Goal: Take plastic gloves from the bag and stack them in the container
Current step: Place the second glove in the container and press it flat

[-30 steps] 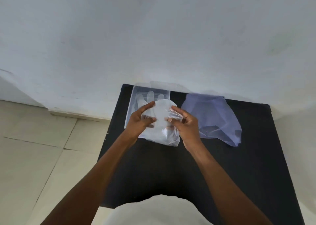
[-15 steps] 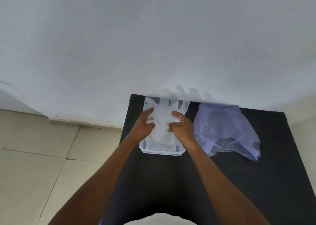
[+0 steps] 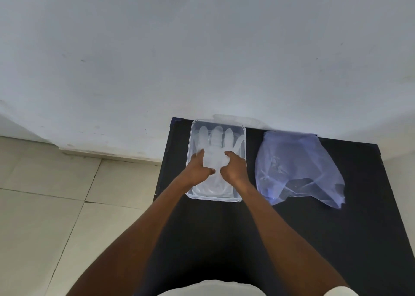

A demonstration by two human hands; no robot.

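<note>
A clear plastic container [image 3: 192, 143] stands at the far left of the black table [image 3: 226, 235]. A translucent plastic glove [image 3: 216, 138] lies flat inside it, fingers pointing away from me. My left hand [image 3: 197, 169] and my right hand [image 3: 236, 169] rest side by side on the glove's palm, fingertips pressing down, fingers spread and not clenched around it. The bluish plastic bag [image 3: 292, 163] lies crumpled on the table to the right of the container, apart from both hands. What is inside the bag cannot be made out.
The table stands against a white wall [image 3: 202, 48]; its left edge drops to a tiled floor [image 3: 56, 206]. Bare black tabletop stretches between me and the container and in front of the bag.
The glove, held crumpled above the container a second ago, now lies spread flat inside it. Both hands moved forward and down onto it.
</note>
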